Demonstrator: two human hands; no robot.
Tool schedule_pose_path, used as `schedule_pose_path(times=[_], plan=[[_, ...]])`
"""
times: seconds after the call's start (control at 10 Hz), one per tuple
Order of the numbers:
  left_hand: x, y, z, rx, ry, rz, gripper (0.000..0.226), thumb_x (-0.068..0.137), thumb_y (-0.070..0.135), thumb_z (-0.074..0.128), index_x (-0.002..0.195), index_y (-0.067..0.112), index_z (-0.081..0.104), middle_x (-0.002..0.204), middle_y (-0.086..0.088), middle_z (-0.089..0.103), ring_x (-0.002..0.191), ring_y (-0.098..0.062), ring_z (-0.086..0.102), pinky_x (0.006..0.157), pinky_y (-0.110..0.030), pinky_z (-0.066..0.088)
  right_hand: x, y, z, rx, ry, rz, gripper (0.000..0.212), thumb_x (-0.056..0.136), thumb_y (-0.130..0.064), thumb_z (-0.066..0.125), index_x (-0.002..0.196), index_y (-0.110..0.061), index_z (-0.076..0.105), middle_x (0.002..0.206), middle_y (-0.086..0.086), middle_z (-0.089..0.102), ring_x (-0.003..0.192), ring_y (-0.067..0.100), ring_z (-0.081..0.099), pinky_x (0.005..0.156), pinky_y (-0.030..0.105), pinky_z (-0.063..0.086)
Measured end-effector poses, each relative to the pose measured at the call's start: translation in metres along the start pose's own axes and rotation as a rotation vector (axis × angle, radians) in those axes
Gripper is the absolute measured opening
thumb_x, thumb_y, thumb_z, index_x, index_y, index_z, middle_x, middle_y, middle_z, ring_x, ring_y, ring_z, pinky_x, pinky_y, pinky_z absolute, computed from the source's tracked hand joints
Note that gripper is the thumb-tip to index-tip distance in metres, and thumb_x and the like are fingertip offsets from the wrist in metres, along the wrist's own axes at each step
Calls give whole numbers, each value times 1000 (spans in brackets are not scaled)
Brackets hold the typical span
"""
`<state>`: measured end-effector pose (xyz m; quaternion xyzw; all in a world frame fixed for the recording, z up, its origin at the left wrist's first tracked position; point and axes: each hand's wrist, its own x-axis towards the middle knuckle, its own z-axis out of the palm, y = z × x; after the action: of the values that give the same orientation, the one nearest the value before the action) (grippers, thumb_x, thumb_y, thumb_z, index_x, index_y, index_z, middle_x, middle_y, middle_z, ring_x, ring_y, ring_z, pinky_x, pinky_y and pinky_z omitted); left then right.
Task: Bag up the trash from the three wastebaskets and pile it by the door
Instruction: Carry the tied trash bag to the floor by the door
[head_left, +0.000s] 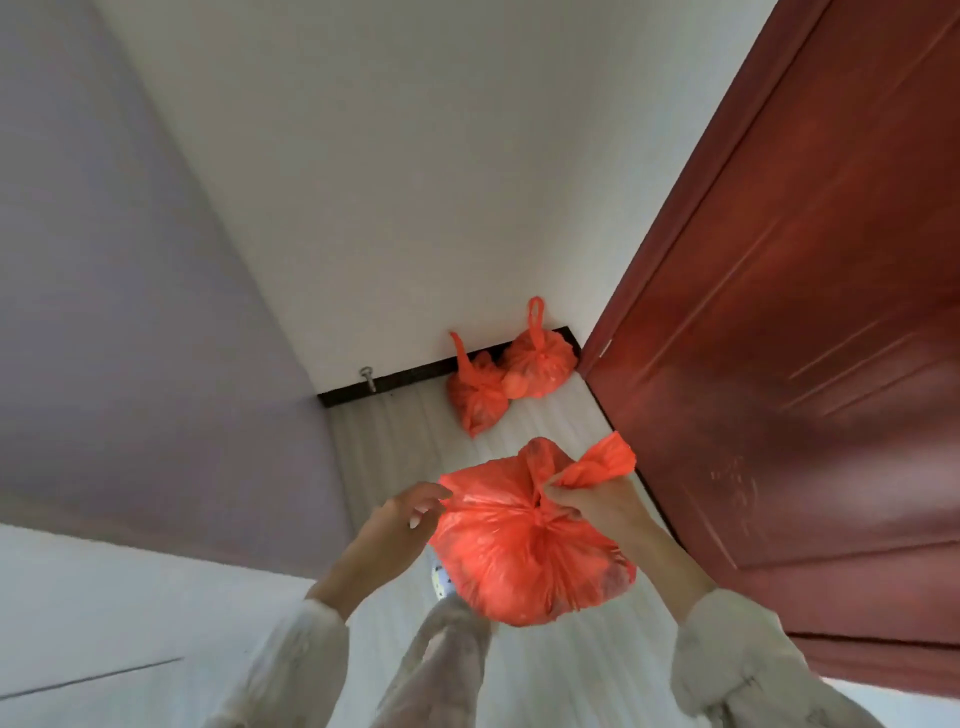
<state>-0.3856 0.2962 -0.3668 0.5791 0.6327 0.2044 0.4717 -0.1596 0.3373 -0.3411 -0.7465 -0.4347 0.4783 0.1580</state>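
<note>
**Two bags down, the third being tied**

Two knotted red bags already sit on the floor in the corner: one bag (537, 364) against the dark baseboard (415, 375) right beside the red door (789, 332), the other bag (475, 397) touching it on the left, handles sticking up.

A third red bag (530, 551) is held in the air in front of the person, well short of the pile and close to the door's face. Its neck is gathered at the middle. The right hand (592, 506) is closed on one handle strip, pulling it out toward the door. The left hand (402, 519) has loosely curled fingers at the opposite flap; it touches the plastic, but a firm pinch cannot be confirmed.

Judging by this, the step in hand is tying off the last bag. Next, the knot needs both strips drawn tight, then the bag must be carried forward and set down against the other two without toppling them.
</note>
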Motion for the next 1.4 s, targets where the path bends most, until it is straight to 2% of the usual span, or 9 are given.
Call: schedule_pose_path(times=[0.2, 0.3, 0.5, 0.7, 0.8, 1.0, 1.1, 1.2, 1.4], plan=[[107, 8, -23, -132, 139, -140, 37, 85, 18, 49, 78, 53, 56, 73, 21, 65, 67, 10, 57, 72, -15, 45, 120, -51, 11, -28, -173, 54, 22, 71, -24, 76, 85, -8, 70, 75, 0, 72, 71, 5, 67, 82, 34, 53], [144, 11, -37, -153, 196, -210, 39, 89, 3, 47, 82, 41, 52, 81, 18, 59, 66, 17, 54, 67, -3, 41, 165, -78, 23, -88, -316, 37, 22, 81, -21, 68, 63, -23, 55, 40, -26, 56, 45, -15, 53, 63, 12, 43], [222, -24, -47, -174, 318, -353, 46, 88, 3, 49, 82, 48, 54, 75, 19, 64, 68, 8, 58, 66, 1, 38, 297, -108, 73, -146, -536, 11, 24, 82, -28, 66, 65, -31, 48, 40, -41, 47, 47, -23, 49, 53, 4, 44], [318, -88, -27, -224, 416, -404, 18, 87, 22, 50, 100, 25, 61, 98, 2, 65, 84, -4, 60, 73, -5, 42, 404, -98, 154, -295, -615, -65, 34, 76, -16, 73, 51, -22, 52, 39, -15, 55, 41, -4, 52, 62, 16, 48], [348, -131, -10, -279, 451, -463, 16, 84, 24, 48, 93, 30, 59, 93, -1, 66, 89, -21, 62, 82, -28, 47, 448, -79, 202, -364, -710, -98, 26, 79, -22, 70, 55, -18, 60, 53, -8, 56, 43, -6, 53, 69, 15, 47], [384, -228, 17, -230, 418, -531, 27, 89, 6, 48, 94, 32, 55, 83, 16, 60, 77, 15, 56, 72, -2, 39, 540, -44, 287, -392, -683, -144, 26, 78, -20, 71, 56, -25, 58, 52, -14, 60, 52, -2, 52, 70, 20, 49], [404, -261, 24, -270, 466, -568, 25, 89, 6, 46, 98, 26, 59, 84, 17, 61, 79, 5, 59, 77, -10, 41, 574, -28, 316, -395, -676, -195, 11, 79, -15, 69, 72, -24, 69, 52, -23, 64, 56, -9, 58, 66, 15, 47], [421, -282, 31, -282, 450, -578, 23, 91, 8, 44, 99, 23, 59, 84, 18, 60, 78, 10, 58, 71, -1, 39, 597, -14, 341, -353, -635, -221, 11, 80, -14, 65, 84, -6, 71, 93, 17, 72, 93, 30, 67, 86, 48, 49], [438, -294, 34, -294, 380, -566, 26, 91, 10, 43, 92, 33, 54, 84, 19, 58, 82, 2, 57, 67, 4, 36, 622, -12, 362, -395, -659, -113, 30, 88, -18, 52, 93, 10, 63, 100, 30, 67, 98, 41, 64, 88, 57, 49]])
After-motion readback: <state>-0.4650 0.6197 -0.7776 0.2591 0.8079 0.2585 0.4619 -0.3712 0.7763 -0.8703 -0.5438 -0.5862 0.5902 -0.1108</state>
